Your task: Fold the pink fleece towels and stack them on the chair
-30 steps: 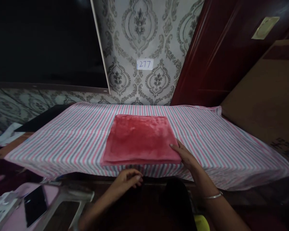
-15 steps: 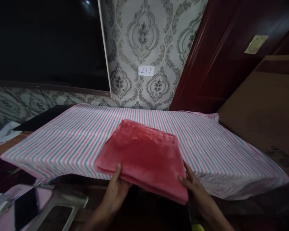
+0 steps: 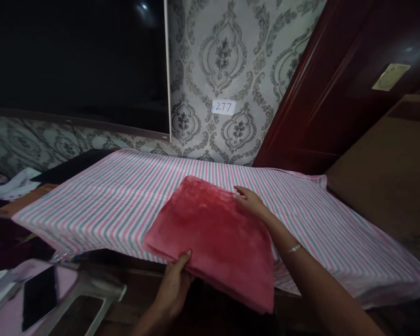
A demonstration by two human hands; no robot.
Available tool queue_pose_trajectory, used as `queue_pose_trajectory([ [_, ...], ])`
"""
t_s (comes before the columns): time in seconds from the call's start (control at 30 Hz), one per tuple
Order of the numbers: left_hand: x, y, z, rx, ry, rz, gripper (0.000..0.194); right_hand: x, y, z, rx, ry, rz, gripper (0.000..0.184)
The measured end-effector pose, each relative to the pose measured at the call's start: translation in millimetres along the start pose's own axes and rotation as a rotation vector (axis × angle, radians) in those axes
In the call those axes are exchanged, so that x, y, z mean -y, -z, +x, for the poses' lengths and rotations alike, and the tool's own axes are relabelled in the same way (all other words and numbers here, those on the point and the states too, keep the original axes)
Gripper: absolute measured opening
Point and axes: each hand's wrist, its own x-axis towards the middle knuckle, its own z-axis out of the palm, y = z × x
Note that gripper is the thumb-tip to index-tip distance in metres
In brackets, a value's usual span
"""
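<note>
A folded red plush cloth (image 3: 213,238) lies tilted over the front edge of a table covered with a striped cloth (image 3: 101,200). Its near edge hangs past the table. My left hand (image 3: 175,282) grips that near edge, thumb on top and fingers underneath. At the far right part of the red cloth is my right hand (image 3: 252,203), its thumb and fingers stretched apart along the far edge. A light bracelet (image 3: 294,248) circles the right wrist. The fingers under the cloth are hidden.
A large dark screen (image 3: 77,65) hangs at the back left. A cardboard box (image 3: 388,172) stands at the right, beside a dark red door (image 3: 308,116). At lower left, a phone (image 3: 39,297) lies on a pink surface (image 3: 72,279). A paper label (image 3: 224,107) marks the wall.
My right hand has moved from the cloth's near right side to its far edge. My left hand keeps its hold on the near edge. The view has shifted slightly.
</note>
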Motion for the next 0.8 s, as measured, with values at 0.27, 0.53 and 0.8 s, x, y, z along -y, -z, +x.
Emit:
queue_pose_trajectory([
  [0.27,3.4,12.9,3.4,0.097,0.020,-0.035,0.047,24.7,-14.5,60.9,0.283,-0.124,0.023,0.056],
  [0.53,-10.2,6.2,-2.9,0.065,-0.068,0.065,0.041,25.1,3.5,46.6,0.336,-0.262,0.339,0.040],
  [0.8,-106.0,-39.9,17.9,0.117,-0.284,0.275,0.041,24.5,60.1,9.0,0.192,-0.158,0.719,0.044],
])
